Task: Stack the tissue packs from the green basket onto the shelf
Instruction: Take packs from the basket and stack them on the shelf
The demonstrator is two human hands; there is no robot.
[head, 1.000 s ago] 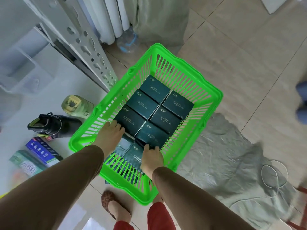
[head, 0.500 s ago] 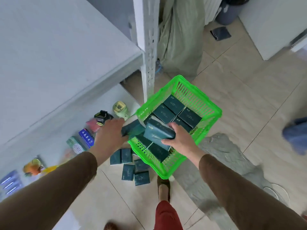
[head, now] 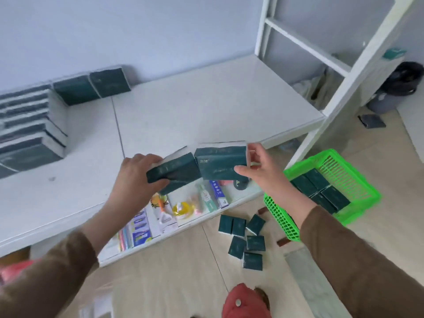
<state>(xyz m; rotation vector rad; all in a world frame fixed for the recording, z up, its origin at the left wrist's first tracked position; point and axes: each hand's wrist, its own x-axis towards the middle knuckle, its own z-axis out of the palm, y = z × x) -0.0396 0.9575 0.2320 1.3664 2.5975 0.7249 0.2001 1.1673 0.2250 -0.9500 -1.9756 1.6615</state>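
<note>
The left hand grips one dark tissue pack, fingers curled round its near end; the right hand pinches a second pack between thumb and fingers. Both packs hang at the near edge of the white shelf, touching end to end. The existing stack sits far left on the shelf, the green basket on the floor to the right. The risk looks to be a slip: the right-hand pinch is shallow, and loose packs already lie on the floor below.
</note>
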